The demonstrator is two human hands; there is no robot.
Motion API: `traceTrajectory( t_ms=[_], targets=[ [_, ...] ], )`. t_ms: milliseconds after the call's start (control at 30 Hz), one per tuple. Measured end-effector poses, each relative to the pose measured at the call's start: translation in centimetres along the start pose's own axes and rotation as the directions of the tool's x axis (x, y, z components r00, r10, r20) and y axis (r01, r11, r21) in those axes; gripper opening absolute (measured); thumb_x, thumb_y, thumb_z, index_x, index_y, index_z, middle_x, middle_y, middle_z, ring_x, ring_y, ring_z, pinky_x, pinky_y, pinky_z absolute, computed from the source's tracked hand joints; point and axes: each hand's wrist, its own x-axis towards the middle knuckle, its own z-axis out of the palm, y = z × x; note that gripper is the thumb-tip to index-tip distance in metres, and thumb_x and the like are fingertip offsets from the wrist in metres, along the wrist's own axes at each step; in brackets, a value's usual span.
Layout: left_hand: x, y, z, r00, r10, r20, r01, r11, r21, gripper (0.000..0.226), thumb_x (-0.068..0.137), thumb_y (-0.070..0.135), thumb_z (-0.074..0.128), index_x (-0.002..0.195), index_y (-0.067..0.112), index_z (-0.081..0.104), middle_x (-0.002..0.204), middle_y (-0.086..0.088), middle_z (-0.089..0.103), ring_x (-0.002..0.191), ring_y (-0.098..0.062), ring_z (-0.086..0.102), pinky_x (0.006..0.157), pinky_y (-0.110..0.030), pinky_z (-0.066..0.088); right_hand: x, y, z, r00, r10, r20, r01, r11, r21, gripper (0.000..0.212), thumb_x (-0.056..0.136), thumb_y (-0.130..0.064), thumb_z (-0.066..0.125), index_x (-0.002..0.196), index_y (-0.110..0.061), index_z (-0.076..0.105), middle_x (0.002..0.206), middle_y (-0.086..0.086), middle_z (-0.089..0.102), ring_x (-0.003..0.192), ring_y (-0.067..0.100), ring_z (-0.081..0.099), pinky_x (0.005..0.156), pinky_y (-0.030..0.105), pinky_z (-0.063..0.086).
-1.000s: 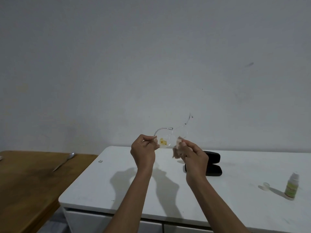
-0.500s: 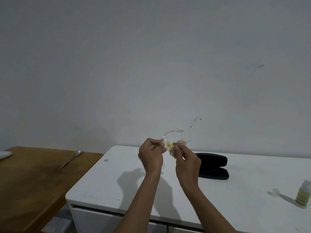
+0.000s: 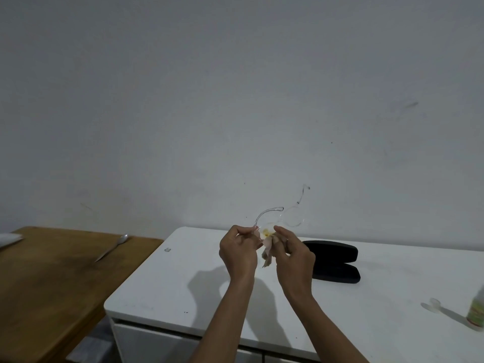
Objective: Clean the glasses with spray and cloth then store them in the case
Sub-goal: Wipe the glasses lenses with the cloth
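Clear-framed glasses (image 3: 285, 218) are held up in front of the wall, above the white table (image 3: 366, 297). My left hand (image 3: 239, 254) pinches the frame by its left side, near the temple arm. My right hand (image 3: 293, 260) presses a small pale cloth (image 3: 268, 251) with a yellow mark against the left lens. Behind my right hand, a black glasses case (image 3: 337, 262) lies open on the table. The spray bottle (image 3: 478, 310) stands at the far right edge, partly cut off, with its clear cap (image 3: 433, 305) lying beside it.
A brown wooden table (image 3: 52, 284) adjoins the white one on the left, with a spoon (image 3: 112, 247) on it and a white object (image 3: 9, 238) at its far left edge. A plain wall stands behind both tables.
The view has shifted left, so the bottle and case sit further right in frame. Both hands have stayed together on the glasses, and the cloth has moved a little across the left lens.
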Motion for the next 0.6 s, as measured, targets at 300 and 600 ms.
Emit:
traceTrajectory(
  t_ms=[300,600],
  targets=[
    [-0.4,0.2,0.1,0.996,0.017,0.084,-0.018,1.000,0.011,0.017,0.083,-0.005,0.076,0.073,0.004,0.066,0.075,-0.006,0.080,0.071,-0.026,0.079,0.085,-0.054,0.061,0.3,-1.1,-0.1,0.994,-0.003,-0.113,0.006,1.000,0.024,0.014,0.092,-0.015,0.074,0.079,-0.021,0.077,0.058,-0.008,0.071,0.048,0.012,0.064,0.057,0.021,0.051],
    [-0.8,-0.3,0.0,0.995,-0.033,0.099,0.033,0.999,-0.002,0.018,0.082,-0.004,0.078,0.072,0.005,0.066,0.075,-0.006,0.080,0.072,-0.029,0.079,0.084,-0.050,0.062,-0.4,-0.9,0.3,0.987,0.088,-0.137,-0.073,0.991,0.112,0.031,0.091,-0.005,0.070,0.086,-0.034,0.077,0.062,-0.021,0.073,0.060,-0.005,0.067,0.068,0.009,0.051]
  ],
)
